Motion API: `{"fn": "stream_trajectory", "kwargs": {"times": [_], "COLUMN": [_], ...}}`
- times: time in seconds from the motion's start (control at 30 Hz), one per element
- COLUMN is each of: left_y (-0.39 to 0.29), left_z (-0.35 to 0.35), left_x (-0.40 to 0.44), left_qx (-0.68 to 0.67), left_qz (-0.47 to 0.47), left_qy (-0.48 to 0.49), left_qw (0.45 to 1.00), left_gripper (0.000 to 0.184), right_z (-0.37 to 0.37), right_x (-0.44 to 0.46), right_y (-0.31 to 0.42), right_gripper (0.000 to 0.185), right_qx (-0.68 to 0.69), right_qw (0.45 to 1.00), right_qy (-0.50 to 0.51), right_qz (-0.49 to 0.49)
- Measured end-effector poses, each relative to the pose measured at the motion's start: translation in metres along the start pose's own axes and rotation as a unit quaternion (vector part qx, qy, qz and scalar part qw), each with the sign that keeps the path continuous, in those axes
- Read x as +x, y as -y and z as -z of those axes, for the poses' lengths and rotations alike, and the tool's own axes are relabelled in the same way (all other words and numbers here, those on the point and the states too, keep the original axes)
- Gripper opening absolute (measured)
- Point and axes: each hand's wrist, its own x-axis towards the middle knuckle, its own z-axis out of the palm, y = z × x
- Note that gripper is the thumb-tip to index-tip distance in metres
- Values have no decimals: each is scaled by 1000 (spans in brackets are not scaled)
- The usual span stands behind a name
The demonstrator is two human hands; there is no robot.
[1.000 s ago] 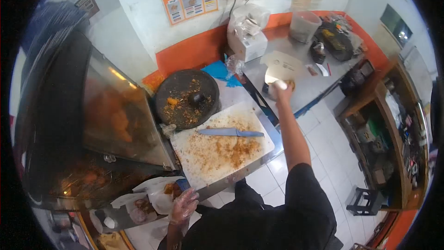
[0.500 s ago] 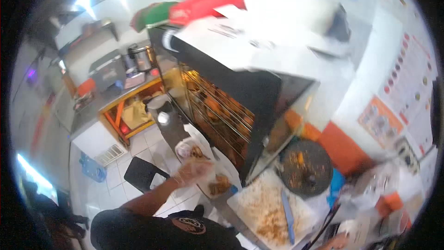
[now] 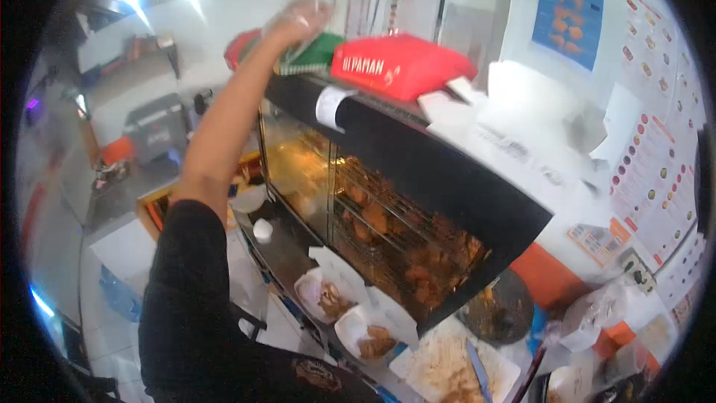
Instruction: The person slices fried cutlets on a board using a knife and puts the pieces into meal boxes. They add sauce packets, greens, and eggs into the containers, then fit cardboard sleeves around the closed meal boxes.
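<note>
My left hand (image 3: 302,19), in a clear plastic glove, is raised over the top of the black-framed food warmer (image 3: 455,172). Nearest to it lies a green packet (image 3: 317,52), with a red packet (image 3: 403,66) to its right. The hand is blurred, so its fingers and any grip cannot be made out. Below my arm, two open white takeaway boxes hold pieces of browned food; one box (image 3: 306,289) stands behind the other box (image 3: 351,330). My right hand is not in view.
A blue-handled knife (image 3: 478,370) lies on a crumb-covered white cutting board (image 3: 507,373). Behind it stands a round dark block (image 3: 514,317) with food scraps. Browned pieces of food (image 3: 373,220) fill the warmer's racks. White cartons (image 3: 544,108) are stacked on top.
My left hand has risen from over the takeaway boxes to above the packets on the warmer. The view has shifted, and my right hand has left the lower right.
</note>
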Motion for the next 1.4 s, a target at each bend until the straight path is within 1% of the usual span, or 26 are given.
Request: {"fn": "stream_trajectory", "kwargs": {"times": [0.07, 0.13, 0.2, 0.23, 0.27, 0.3, 0.33, 0.4, 0.47, 0.5, 0.6, 0.63, 0.7, 0.73, 0.77, 0.83, 0.87, 0.93, 1.03, 1.13, 1.17, 1.27, 1.3, 1.33, 1.37, 1.4], "left_y": [5, 42, -17, -43, -43, -43, -47, -64, -88, -92, -93, -95, -72, -59, -50, -39, -40, -43, -84, -131, -144, -152, -142, -125, -95, -66], "left_z": [-6, -32, -14, -16, -29, -46, -68, -97, -97, -106, -94, -90, -91, -91, -92, -92, -97, -121, -185, -214, -213, -224, -228, -236, -249, -263], "left_x": [-23, -79, -178, -227, -276, -319, -360, -438, -501, -527, -532, -529, -527, -527, -525, -521, -523, -538, -586, -596, -594, -588, -586, -574, -561, -549], "left_qx": [-66, -48, -71, -75, -66, -187, -335, -519, -585, -559, -588, -666, -627, -607, -641, -700, -665, -582, -400, -217, -173, -178, -243, -301, -356, -402], "left_qz": [-57, -51, -123, -66, -147, -140, -95, -24, -32, -131, 8, 75, 63, 59, 101, 187, 210, 253, 116, 18, -32, 9, 52, 212, 277, 309], "left_qy": [-36, -142, -118, -64, -35, 50, 183, 416, 577, 622, 738, 693, 690, 687, 662, 608, 602, 577, 539, 545, 479, 548, 470, 424, 279, 125], "left_qw": [996, 987, 983, 993, 986, 971, 919, 747, 570, 532, 330, 268, 355, 396, 374, 325, 389, 514, 732, 809, 860, 817, 847, 827, 848, 853], "left_gripper": [43, 32, 34, 25, 23, 27, 33, 48, 66, 71, 73, 70, 64, 61, 58, 52, 51, 49, 45, 49, 35, 33, 30, 26, 25, 26], "right_z": [33, 72, 41, 19, 13, -5, -19, -51, -87, -92, -117, -120, -126, -126, -125, -115, -102, -97, -76, -94, -102, -130, -132, -128, -123, -114], "right_x": [-49, -92, -185, -230, -263, -288, -314, -343, -350, -356, -365, -365, -362, -357, -349, -311, -281, -243, -210, -213, -219, -235, -237, -236, -230, -229], "right_y": [-23, -50, 28, 74, 80, 102, 124, 181, 273, 280, 266, 265, 266, 261, 251, 211, 178, 207, 195, 154, 130, 129, 131, 132, 138, 140], "right_gripper": [33, 33, 26, 35, 29, 22, 20, 24, 61, 75, 34, 26, 16, 16, 16, 18, 18, 17, 22, 25, 29, 32, 32, 32, 31, 28], "right_qx": [-54, -44, -20, -60, -25, -16, 29, 4, 80, 120, 56, 25, -35, -53, -71, 94, 95, 133, 105, 84, 42, 61, 73, 86, 80, 96], "right_qw": [998, 996, 964, 967, 963, 943, 943, 924, 849, 793, 691, 704, 725, 778, 826, 897, 924, 958, 955, 973, 989, 889, 897, 902, 898, 913], "right_qy": [34, 77, 33, 81, 111, 114, 130, 227, 447, 544, 715, 699, 660, 598, 531, 328, 256, 17, -146, -90, -7, 341, 347, 353, 320, 278], "right_qz": [14, 6, -265, -236, -244, -313, -304, -308, -271, -247, -88, -124, -191, -185, -177, -281, -269, -254, -236, -197, -145, -299, -265, -231, -292, -284]}}
